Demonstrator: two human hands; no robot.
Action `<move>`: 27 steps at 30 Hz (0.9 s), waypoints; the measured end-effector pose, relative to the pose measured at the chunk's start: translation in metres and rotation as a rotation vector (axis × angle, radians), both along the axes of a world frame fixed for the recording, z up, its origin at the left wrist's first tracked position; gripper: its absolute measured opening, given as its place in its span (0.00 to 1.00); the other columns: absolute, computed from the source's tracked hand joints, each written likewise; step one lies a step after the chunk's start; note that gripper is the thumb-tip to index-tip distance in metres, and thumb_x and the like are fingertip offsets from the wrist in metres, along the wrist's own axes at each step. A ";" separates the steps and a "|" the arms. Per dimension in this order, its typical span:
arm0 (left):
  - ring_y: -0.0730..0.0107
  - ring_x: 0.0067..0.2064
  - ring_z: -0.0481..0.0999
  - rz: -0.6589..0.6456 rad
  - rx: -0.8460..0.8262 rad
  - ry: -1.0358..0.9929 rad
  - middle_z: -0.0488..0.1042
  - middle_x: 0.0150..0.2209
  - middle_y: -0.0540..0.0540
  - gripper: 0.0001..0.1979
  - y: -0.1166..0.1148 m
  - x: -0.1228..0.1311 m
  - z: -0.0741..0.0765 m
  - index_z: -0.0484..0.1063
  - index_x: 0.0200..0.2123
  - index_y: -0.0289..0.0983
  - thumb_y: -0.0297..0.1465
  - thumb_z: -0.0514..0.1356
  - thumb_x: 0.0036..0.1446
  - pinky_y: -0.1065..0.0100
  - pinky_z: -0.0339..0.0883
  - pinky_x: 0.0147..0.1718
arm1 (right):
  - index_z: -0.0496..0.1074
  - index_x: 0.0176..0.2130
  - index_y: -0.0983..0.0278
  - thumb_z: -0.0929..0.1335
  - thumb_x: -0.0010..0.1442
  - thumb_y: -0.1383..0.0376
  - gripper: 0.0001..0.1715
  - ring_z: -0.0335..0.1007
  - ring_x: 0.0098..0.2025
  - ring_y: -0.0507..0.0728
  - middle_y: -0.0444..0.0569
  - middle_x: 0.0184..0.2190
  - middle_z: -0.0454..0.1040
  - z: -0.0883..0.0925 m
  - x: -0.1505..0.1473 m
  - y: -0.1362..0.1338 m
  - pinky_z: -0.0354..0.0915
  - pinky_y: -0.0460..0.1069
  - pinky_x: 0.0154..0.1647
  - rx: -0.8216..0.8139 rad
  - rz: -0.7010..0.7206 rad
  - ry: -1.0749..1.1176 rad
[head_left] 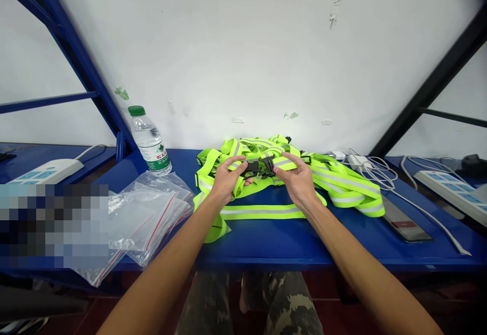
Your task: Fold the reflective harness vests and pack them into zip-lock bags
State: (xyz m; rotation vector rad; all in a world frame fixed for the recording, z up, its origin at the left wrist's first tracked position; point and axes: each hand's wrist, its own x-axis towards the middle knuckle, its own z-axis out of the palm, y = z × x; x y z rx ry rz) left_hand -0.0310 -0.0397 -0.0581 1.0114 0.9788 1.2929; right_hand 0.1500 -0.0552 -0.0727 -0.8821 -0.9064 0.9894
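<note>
The left hand and right hand each pinch a buckle half, apparently not yet joined; yellow straps lie heaped on the surface.

Neon-yellow straps, silver-striped; black buckle; blue table.

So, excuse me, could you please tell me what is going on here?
A person sits at a blue table, holding a black buckle piece in each hand: one in the left hand, the other in the right hand. The pieces are close together; I cannot tell whether they are joined. Around them lie yellow-green reflective straps. Clear plastic bags and a water bottle are to the left, a phone to the right.
</note>
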 end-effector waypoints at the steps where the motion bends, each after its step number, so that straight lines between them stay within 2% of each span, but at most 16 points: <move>1: 0.70 0.20 0.77 0.000 -0.004 -0.008 0.78 0.30 0.45 0.13 0.000 -0.001 0.000 0.73 0.44 0.36 0.28 0.67 0.55 0.73 0.70 0.19 | 0.74 0.51 0.63 0.80 0.36 0.65 0.41 0.65 0.21 0.49 0.36 0.18 0.71 -0.001 0.001 0.000 0.67 0.47 0.28 0.012 0.017 -0.041; 4: 0.73 0.19 0.75 -0.006 -0.026 -0.022 0.78 0.30 0.45 0.10 0.001 -0.003 0.000 0.74 0.39 0.35 0.28 0.68 0.54 0.74 0.68 0.17 | 0.74 0.54 0.61 0.80 0.38 0.65 0.42 0.59 0.18 0.48 0.35 0.17 0.68 -0.004 0.004 0.001 0.64 0.47 0.23 0.023 0.044 -0.165; 6: 0.74 0.18 0.74 -0.022 -0.041 -0.023 0.78 0.29 0.45 0.09 0.001 -0.004 0.000 0.75 0.38 0.34 0.29 0.69 0.53 0.74 0.67 0.17 | 0.74 0.55 0.61 0.80 0.38 0.67 0.42 0.55 0.17 0.48 0.33 0.14 0.61 -0.003 0.007 0.001 0.61 0.47 0.21 0.012 0.053 -0.240; 8: 0.74 0.18 0.74 -0.033 -0.038 -0.013 0.78 0.29 0.45 0.10 0.001 -0.004 0.000 0.75 0.37 0.34 0.30 0.70 0.52 0.74 0.66 0.16 | 0.75 0.53 0.60 0.80 0.38 0.68 0.40 0.54 0.17 0.49 0.33 0.14 0.58 0.000 0.009 -0.001 0.60 0.46 0.20 0.016 0.047 -0.292; 12: 0.73 0.19 0.75 -0.042 -0.040 -0.009 0.78 0.29 0.45 0.11 0.001 -0.005 0.000 0.74 0.37 0.34 0.31 0.70 0.52 0.74 0.68 0.17 | 0.78 0.45 0.59 0.79 0.38 0.69 0.32 0.55 0.19 0.48 0.38 0.22 0.67 0.008 0.010 -0.006 0.55 0.46 0.18 0.042 0.019 -0.342; 18: 0.70 0.24 0.80 -0.045 -0.107 -0.069 0.79 0.32 0.43 0.09 0.002 -0.006 0.000 0.73 0.39 0.34 0.28 0.68 0.55 0.72 0.76 0.24 | 0.75 0.33 0.60 0.79 0.36 0.67 0.20 0.47 0.16 0.46 0.36 0.17 0.62 0.007 0.008 -0.005 0.46 0.45 0.15 0.035 -0.040 -0.359; 20: 0.66 0.27 0.81 -0.053 -0.128 -0.081 0.80 0.34 0.42 0.11 0.002 -0.006 0.001 0.74 0.39 0.33 0.26 0.69 0.53 0.71 0.78 0.26 | 0.74 0.29 0.60 0.78 0.38 0.66 0.15 0.54 0.18 0.47 0.39 0.21 0.67 0.004 0.007 -0.004 0.50 0.44 0.17 0.086 -0.035 -0.350; 23: 0.65 0.30 0.82 -0.060 -0.146 -0.096 0.80 0.35 0.41 0.12 0.001 -0.007 0.003 0.74 0.40 0.34 0.25 0.69 0.52 0.70 0.78 0.27 | 0.73 0.25 0.60 0.75 0.40 0.68 0.09 0.69 0.31 0.54 0.46 0.33 0.75 0.001 0.007 -0.003 0.60 0.45 0.24 0.171 -0.040 -0.336; 25: 0.65 0.29 0.82 -0.068 -0.146 -0.097 0.80 0.34 0.42 0.12 0.001 -0.008 0.003 0.74 0.40 0.34 0.26 0.69 0.52 0.70 0.78 0.26 | 0.73 0.25 0.61 0.74 0.40 0.70 0.08 0.71 0.38 0.57 0.48 0.37 0.76 -0.001 0.007 -0.003 0.63 0.46 0.27 0.183 -0.061 -0.332; 27: 0.66 0.28 0.82 -0.063 -0.138 -0.098 0.79 0.32 0.43 0.11 0.001 -0.009 0.002 0.74 0.40 0.34 0.25 0.69 0.52 0.71 0.78 0.26 | 0.74 0.25 0.61 0.73 0.40 0.71 0.08 0.72 0.40 0.57 0.48 0.37 0.76 -0.001 0.007 -0.002 0.63 0.46 0.28 0.180 -0.073 -0.320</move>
